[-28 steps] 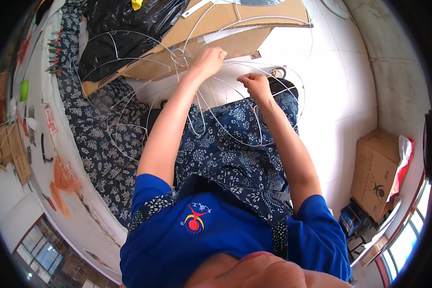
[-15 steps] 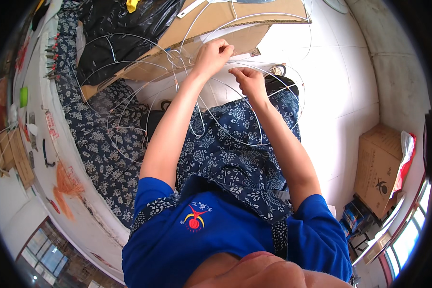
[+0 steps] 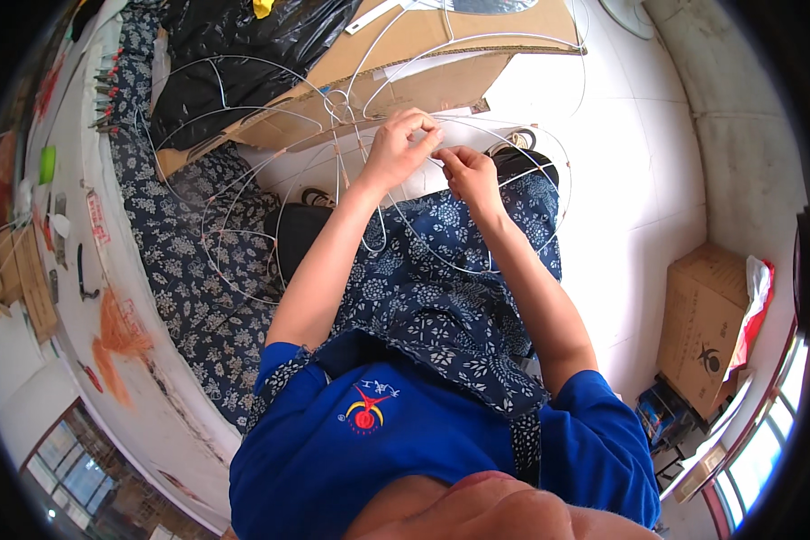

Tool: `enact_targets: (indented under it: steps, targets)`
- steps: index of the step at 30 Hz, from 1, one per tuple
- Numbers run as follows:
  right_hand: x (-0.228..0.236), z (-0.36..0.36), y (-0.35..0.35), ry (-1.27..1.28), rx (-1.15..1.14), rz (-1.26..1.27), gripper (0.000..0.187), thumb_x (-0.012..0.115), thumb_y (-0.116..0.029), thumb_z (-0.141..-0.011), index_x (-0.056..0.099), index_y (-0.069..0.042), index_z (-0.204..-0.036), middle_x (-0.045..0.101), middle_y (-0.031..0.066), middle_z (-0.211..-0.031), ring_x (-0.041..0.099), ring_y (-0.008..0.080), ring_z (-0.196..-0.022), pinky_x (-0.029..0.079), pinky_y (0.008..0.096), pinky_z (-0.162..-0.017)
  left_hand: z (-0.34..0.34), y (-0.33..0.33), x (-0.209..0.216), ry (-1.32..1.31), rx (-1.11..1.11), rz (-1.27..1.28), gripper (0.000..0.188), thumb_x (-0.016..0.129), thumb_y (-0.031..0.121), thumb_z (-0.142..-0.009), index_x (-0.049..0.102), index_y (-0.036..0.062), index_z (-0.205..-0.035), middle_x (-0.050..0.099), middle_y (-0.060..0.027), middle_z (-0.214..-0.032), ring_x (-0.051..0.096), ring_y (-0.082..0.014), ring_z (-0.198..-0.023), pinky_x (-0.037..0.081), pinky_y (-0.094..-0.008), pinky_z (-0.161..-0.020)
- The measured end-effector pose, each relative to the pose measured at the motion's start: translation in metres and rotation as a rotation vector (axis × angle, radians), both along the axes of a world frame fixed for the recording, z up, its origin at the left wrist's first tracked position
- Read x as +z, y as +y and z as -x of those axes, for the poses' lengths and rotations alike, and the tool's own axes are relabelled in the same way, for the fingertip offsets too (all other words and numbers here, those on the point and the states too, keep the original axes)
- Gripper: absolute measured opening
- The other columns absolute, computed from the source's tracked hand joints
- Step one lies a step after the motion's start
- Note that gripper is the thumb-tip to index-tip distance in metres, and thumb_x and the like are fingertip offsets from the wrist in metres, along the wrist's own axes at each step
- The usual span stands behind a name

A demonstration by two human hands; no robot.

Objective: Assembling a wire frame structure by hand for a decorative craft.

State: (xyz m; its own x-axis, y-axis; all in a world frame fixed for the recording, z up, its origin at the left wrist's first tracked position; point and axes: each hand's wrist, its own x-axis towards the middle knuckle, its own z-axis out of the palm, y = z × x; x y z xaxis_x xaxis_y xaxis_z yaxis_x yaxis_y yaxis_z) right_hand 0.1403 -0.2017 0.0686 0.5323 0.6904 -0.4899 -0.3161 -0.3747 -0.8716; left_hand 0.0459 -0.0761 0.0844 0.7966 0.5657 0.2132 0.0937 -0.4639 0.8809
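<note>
A large frame of thin silvery wire, bent into several wing-like loops, spreads in front of me and partly over my lap. Small brownish bindings mark some of its joints. Over its middle, my left hand is closed in a pinch, thumb and forefinger curled into a ring. My right hand pinches just beside it, its fingertips almost meeting the left ones near the upper wire of the right-hand loop. Whatever lies between the fingertips is too small to make out.
Past the frame stands a cardboard sheet with black plastic on its left. A patterned cloth-covered edge and long white table run along my left. A cardboard box sits on the right by the wall. A dark blue patterned apron covers my lap.
My left hand has come down toward me and nearer the right hand. My right hand has dropped slightly, still pinched. The wire frame stays in nearly the same place.
</note>
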Motion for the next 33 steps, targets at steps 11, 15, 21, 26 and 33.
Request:
enact_targets:
  steps: [11, 15, 21, 26, 33]
  targets:
    - [0.013, -0.001, 0.0, -0.226, 0.028, -0.002, 0.024, 0.058, -0.022, -0.087, 0.069, -0.001, -0.086, 0.056, 0.0004, -0.058, 0.048, 0.0055, -0.052, 0.038, 0.0235, -0.047, 0.001, 0.008, 0.002, 0.115, -0.186, -0.028, 0.016, 0.059, 0.009, -0.086, 0.068, 0.0081, -0.1, 0.066, -0.0066, -0.091, 0.062, -0.0193, -0.084, 0.05, -0.0301, -0.073]
    - [0.012, -0.002, -0.003, -0.209, 0.055, -0.003, 0.025, 0.059, -0.023, -0.088, 0.069, 0.0, -0.086, 0.057, 0.0009, -0.059, 0.048, 0.0056, -0.052, 0.038, 0.0234, -0.048, -0.001, -0.001, -0.001, 0.266, -0.075, -0.091, 0.011, 0.061, 0.009, -0.084, 0.067, 0.0072, -0.093, 0.065, -0.0077, -0.087, 0.064, -0.0239, -0.08, 0.051, -0.0324, -0.07]
    - [0.009, -0.009, -0.025, -0.076, 0.042, -0.021, 0.018, 0.058, -0.016, -0.09, 0.067, 0.0, -0.095, 0.063, 0.0032, -0.071, 0.054, 0.0053, -0.055, 0.042, 0.0197, -0.049, 0.016, -0.038, -0.001, 0.124, 0.159, -0.451, 0.005, 0.065, 0.01, -0.079, 0.066, 0.0089, -0.084, 0.062, -0.005, -0.085, 0.062, -0.025, -0.078, 0.05, -0.037, -0.064]
    - [0.003, -0.014, -0.037, 0.02, 0.017, -0.023, 0.019, 0.058, -0.015, -0.091, 0.065, 0.0, -0.101, 0.063, 0.0038, -0.076, 0.055, 0.0055, -0.06, 0.042, 0.0179, -0.051, 0.025, -0.06, 0.008, 0.045, 0.248, -0.378, 0.008, 0.068, 0.005, -0.075, 0.065, 0.0072, -0.083, 0.06, -0.0048, -0.086, 0.061, -0.0246, -0.078, 0.05, -0.0349, -0.065]
    - [0.005, -0.012, -0.04, 0.041, 0.033, -0.029, 0.019, 0.058, -0.013, -0.092, 0.064, 0.003, -0.101, 0.063, 0.0043, -0.075, 0.055, 0.0055, -0.061, 0.042, 0.018, -0.053, 0.033, -0.071, 0.015, -0.125, 0.314, -0.214, 0.011, 0.068, 0.002, -0.076, 0.064, 0.0037, -0.085, 0.063, -0.0079, -0.09, 0.062, -0.025, -0.081, 0.051, -0.034, -0.068]
